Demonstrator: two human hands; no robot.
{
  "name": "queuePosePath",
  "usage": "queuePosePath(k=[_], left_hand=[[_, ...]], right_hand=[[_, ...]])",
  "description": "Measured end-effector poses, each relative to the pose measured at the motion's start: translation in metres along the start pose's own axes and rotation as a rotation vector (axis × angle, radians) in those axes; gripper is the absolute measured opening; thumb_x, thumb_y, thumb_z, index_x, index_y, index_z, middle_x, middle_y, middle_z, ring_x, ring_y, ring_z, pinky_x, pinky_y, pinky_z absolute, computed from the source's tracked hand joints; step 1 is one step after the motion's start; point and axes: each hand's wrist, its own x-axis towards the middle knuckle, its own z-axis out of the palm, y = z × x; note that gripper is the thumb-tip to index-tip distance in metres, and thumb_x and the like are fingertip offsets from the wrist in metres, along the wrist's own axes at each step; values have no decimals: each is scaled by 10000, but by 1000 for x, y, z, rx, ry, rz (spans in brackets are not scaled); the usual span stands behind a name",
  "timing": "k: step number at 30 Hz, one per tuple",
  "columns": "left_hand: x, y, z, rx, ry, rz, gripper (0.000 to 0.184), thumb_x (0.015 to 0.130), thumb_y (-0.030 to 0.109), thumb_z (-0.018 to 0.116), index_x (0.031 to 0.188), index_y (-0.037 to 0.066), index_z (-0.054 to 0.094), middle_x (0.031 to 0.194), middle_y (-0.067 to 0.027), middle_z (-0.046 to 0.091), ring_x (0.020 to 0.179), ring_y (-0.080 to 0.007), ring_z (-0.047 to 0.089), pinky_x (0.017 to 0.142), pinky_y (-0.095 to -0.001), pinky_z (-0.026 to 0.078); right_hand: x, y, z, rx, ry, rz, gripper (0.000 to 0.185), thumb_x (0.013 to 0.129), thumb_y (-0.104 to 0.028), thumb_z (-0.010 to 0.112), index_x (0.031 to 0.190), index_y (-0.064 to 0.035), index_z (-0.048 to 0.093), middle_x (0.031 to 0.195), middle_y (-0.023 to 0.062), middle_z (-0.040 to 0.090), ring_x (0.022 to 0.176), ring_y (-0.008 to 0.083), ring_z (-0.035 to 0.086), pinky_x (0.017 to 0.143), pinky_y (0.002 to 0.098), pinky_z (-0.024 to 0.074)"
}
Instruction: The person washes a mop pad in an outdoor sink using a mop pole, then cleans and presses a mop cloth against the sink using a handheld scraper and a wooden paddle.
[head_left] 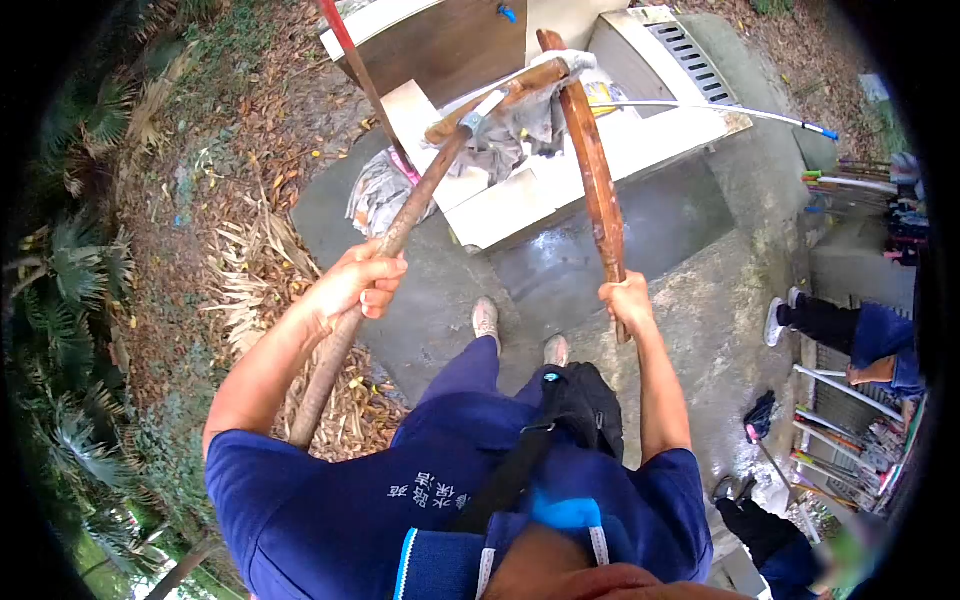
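Note:
My left hand [355,285] is wrapped around a long wooden pole [415,208], which slants up to a wooden crosspiece [510,98] at its far end. White binding sits where the two meet. In my right hand [628,300] is a reddish-brown wooden stick [595,180], gripped near its lower end. Its upper part crosses the right end of the crosspiece, by a wet whitish rag [575,65]. Grey cloth [500,150] hangs beneath the crosspiece over a white slab [540,200]. How the cloth is fixed is hidden.
A red pole [350,60] leans at the slab's left, near a bundled grey cloth [385,190]. A white pole with a blue tip [740,108] reaches right. Several mops [850,440] lie at right beside two people. A metal drain grate [690,65] is behind; dry leaves cover the left ground.

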Motion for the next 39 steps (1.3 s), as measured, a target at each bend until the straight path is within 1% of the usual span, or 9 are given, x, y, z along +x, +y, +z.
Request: queuePosePath(k=[16,20,27,31,33,36,37,38,39], left_hand=[[42,-292,-11,-1513,-325,-17,172,888,142,474,1028,44,487,577,52,367,360,2,310,324,-151,270],[64,-329,-49,-829,49,-142,214,887,271,494,952,67,491,561,56,371,381,-33,334,342,-176,292],[59,-356,-77,1110,642,-96,428,876,408,454,1000,-1,455,807,-234,599,738,-381,606,640,-452,484],[75,-375,-88,986,643,-65,421,873,378,467,979,-29,456,774,-298,581,799,-465,564,697,-512,455],[74,-367,-80,960,631,-87,400,872,357,480,972,-30,459,763,-309,573,783,-472,560,685,-518,452],[72,-353,-79,960,620,-106,362,868,317,501,952,-33,464,742,-321,562,753,-480,557,659,-526,448],[71,-352,-79,968,613,-107,344,867,299,508,940,-35,467,733,-323,559,740,-481,557,645,-527,447],[70,-352,-80,997,618,-118,354,872,312,495,930,-36,471,739,-326,557,756,-482,553,658,-524,444],[69,-350,-79,992,630,-129,354,872,312,495,930,-36,471,739,-326,557,756,-482,553,658,-524,444]], right_hand=[[27,77,75,-630,-280,32,122,651,-76,561,741,6,571,559,79,542,456,158,516,423,322,406],[15,44,64,-419,-391,149,151,623,-73,617,736,11,562,554,60,530,442,169,504,404,332,396],[-24,-165,-15,-6,18,-858,148,715,-131,632,677,-47,517,541,-9,477,418,73,433,383,229,327],[-1,-235,41,601,-270,-1270,231,773,-18,522,607,-78,373,493,-3,394,406,99,387,451,241,354],[53,-182,79,378,-52,-1466,129,808,-23,478,687,-45,437,609,51,466,553,140,459,574,297,412],[197,120,128,172,-145,-837,275,773,-84,463,1026,12,512,787,196,598,721,255,597,730,353,458],[155,189,149,-392,109,-885,496,684,-109,543,1144,69,487,892,255,619,814,281,626,774,368,463],[156,259,134,-612,-70,-118,397,604,-110,575,945,93,576,793,218,632,769,242,633,706,375,475],[143,264,124,-738,-125,94,219,600,-92,565,758,48,621,651,149,619,645,224,625,600,357,477]])
